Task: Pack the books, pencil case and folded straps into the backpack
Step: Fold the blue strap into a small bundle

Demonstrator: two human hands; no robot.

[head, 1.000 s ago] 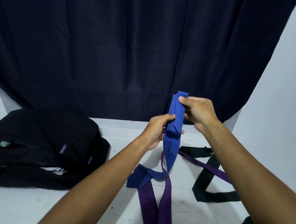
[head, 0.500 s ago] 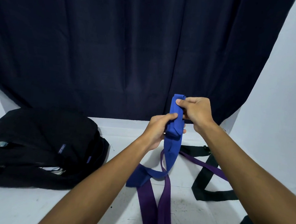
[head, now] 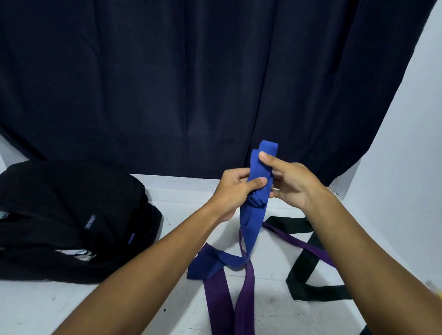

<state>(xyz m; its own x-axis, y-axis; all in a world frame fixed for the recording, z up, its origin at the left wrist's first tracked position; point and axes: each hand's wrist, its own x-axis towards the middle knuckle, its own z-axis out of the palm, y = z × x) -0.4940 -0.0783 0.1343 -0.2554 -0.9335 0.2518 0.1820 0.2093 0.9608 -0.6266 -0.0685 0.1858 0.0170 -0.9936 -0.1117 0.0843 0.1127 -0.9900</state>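
The folding step is in hand — both the left hand [head: 235, 188] and the right hand [head: 290, 184] pinch the part-folded blue strap [head: 260, 170] above the table [head: 47, 312], its tail trailing down — so next likely comes gathering that tail before the backpack [head: 62, 216] receives 1 strap.

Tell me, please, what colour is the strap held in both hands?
Bright blue strap, head view.

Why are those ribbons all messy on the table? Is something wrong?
Nothing looks broken. The purple strap and black strap just lie loose and crossed on the table, not folded. The left hand and right hand hold the half-folded blue strap, its tail trailing down.
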